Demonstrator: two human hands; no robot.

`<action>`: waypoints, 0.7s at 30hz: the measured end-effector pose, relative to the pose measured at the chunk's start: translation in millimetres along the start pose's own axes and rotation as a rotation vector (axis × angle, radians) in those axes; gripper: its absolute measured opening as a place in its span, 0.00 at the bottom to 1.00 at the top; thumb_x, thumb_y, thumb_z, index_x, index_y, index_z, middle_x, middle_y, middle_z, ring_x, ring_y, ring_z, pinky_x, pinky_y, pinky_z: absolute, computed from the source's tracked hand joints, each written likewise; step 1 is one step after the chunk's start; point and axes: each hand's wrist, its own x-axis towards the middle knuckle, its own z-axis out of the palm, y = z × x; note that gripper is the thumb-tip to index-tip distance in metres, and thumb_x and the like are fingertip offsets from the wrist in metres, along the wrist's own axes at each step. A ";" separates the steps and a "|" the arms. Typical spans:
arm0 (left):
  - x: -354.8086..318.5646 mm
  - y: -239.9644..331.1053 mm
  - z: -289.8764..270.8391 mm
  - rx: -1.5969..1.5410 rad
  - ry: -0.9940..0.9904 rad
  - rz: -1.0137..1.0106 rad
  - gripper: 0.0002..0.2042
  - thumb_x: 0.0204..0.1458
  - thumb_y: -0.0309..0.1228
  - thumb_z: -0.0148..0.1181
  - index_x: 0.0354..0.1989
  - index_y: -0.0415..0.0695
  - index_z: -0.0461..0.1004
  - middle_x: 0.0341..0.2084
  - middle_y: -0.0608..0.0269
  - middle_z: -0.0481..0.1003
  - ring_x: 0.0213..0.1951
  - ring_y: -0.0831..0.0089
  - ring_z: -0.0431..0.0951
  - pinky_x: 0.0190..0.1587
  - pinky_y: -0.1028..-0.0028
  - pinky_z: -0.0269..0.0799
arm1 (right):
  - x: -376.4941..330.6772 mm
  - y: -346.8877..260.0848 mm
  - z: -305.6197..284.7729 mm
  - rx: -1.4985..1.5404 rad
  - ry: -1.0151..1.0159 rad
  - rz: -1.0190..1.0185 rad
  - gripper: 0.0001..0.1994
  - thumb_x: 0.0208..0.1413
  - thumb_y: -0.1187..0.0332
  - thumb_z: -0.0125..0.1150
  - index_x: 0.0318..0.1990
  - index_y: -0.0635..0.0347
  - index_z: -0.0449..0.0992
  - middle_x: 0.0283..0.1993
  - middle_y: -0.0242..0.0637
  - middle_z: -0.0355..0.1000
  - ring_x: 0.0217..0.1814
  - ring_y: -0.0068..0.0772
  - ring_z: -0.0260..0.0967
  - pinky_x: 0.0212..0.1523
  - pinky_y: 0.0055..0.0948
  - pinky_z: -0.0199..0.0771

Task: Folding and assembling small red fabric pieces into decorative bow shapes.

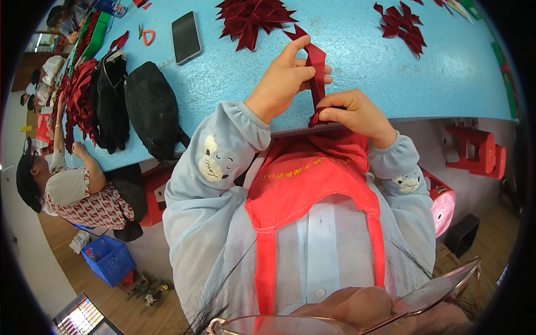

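A dark red velvet ribbon (pixel 317 84) is stretched between my two hands above the near edge of the blue table (pixel 234 84). Its upper part passes over the fingers of my left hand (pixel 282 81), where the thumb and fingers pinch it. Lower down, my right hand (pixel 354 111) grips the ribbon's gathered lower end between thumb and bent fingers; part of that end is hidden. Just beyond my left hand lies a pile of dark red velvet bows (pixel 254 19). Farther right is a smaller group of similar bows (pixel 403 29).
A smartphone (pixel 186 37) and orange-handled snips (pixel 148 37) lie at the back left. Two black bags (pixel 152 103) stand nearer, beside a dark red heap (pixel 81 97). Another person (pixel 78 187) sits at the left. Red stools (pixel 472 151) stand under the right side.
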 end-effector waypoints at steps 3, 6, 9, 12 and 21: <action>4.1 3.1 2.5 0.026 -0.040 0.032 0.26 0.52 0.23 0.46 0.61 0.42 0.52 0.45 0.48 0.71 0.43 0.61 0.75 0.50 0.67 0.69 | -0.9 15.0 5.3 -0.053 0.102 -0.051 0.06 0.51 0.72 0.58 0.34 0.65 0.75 0.28 0.33 0.73 0.31 0.22 0.68 0.34 0.22 0.67; 9.9 3.0 0.2 -0.044 -0.088 0.044 0.26 0.51 0.23 0.46 0.61 0.41 0.53 0.45 0.49 0.71 0.43 0.61 0.75 0.50 0.67 0.69 | 0.0 27.1 8.0 -0.157 0.230 -0.195 0.06 0.52 0.71 0.58 0.34 0.64 0.74 0.28 0.33 0.72 0.31 0.23 0.67 0.34 0.23 0.67; 15.2 -5.6 -7.1 -0.082 -0.044 0.028 0.21 0.51 0.22 0.46 0.55 0.36 0.60 0.37 0.52 0.73 0.41 0.65 0.75 0.44 0.67 0.72 | 0.0 30.8 8.6 -0.239 0.323 -0.298 0.06 0.52 0.71 0.57 0.34 0.64 0.73 0.28 0.34 0.71 0.31 0.25 0.67 0.34 0.23 0.66; 16.4 -12.1 -18.2 0.193 -0.004 -0.040 0.16 0.53 0.28 0.49 0.51 0.37 0.65 0.36 0.57 0.74 0.37 0.70 0.76 0.40 0.71 0.73 | -5.7 21.7 4.5 -0.141 0.184 -0.113 0.06 0.53 0.71 0.57 0.34 0.64 0.73 0.27 0.34 0.70 0.30 0.27 0.67 0.34 0.23 0.66; -1.4 -10.5 -14.3 0.194 0.014 -0.576 0.14 0.54 0.38 0.54 0.39 0.38 0.73 0.26 0.64 0.74 0.21 0.79 0.73 0.18 0.81 0.68 | -6.9 8.5 -11.1 -0.260 -0.055 -0.156 0.05 0.49 0.72 0.59 0.32 0.65 0.73 0.27 0.36 0.70 0.29 0.31 0.67 0.32 0.25 0.66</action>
